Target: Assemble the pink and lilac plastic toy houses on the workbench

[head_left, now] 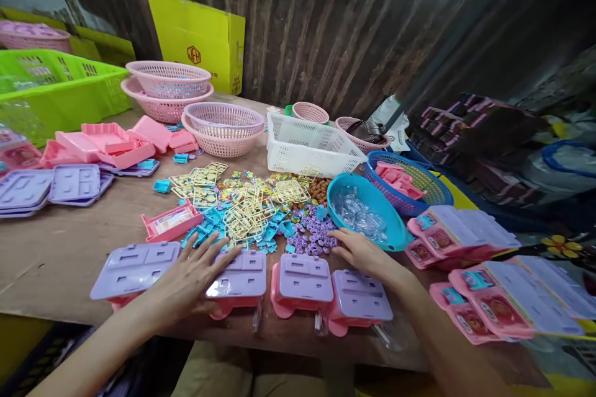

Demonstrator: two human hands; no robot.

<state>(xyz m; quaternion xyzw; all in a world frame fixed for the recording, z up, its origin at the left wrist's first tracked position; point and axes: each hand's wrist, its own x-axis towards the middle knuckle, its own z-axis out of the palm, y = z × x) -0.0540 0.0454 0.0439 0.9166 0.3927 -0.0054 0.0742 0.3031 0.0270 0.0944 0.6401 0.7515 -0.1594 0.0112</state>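
Observation:
Several pink toy cases with lilac tray inserts lie in a row along the table's front edge. My left hand (193, 276) rests flat with fingers spread, between the leftmost lilac tray (133, 263) and the second tray (242, 273), touching the second one. My right hand (361, 252) lies fingers-forward beyond the rightmost lilac tray (361, 294), its fingertips at a pile of small purple pieces (310, 232). The fingers look loosely extended and nothing shows in them. A third tray (302, 274) sits between the hands.
Behind the hands lie cream plastic sprues (246, 211) and blue bits. A turquoise bowl (388, 232) of clear pieces, a blue basket (431, 183), a white basket (302, 146) and pink baskets (223, 127) stand further back. Packed pink toy sets (465, 229) stack at the right.

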